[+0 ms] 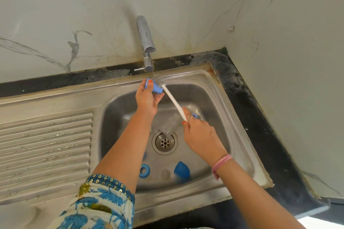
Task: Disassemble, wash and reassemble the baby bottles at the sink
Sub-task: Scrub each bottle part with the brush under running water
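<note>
Under the tap (147,42), the left hand (147,98) grips a blue cap (152,87); right-hand (201,135) fingers clamp the bottle brush (173,100).

Left sleeve (104,204) blue floral, sequin cuff — right wristband (221,164) pink, ring (190,117).

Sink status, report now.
Left hand grips blue cap; right hand holds brush under tap. Bottle lies by drain. Nothing blocking.

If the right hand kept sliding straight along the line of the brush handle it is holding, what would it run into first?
Most likely the blue bottle part gripped by the left hand. The right hand points up the white brush toward the faucet, and the bristles already touch that part. Depth is hard to judge.
</note>
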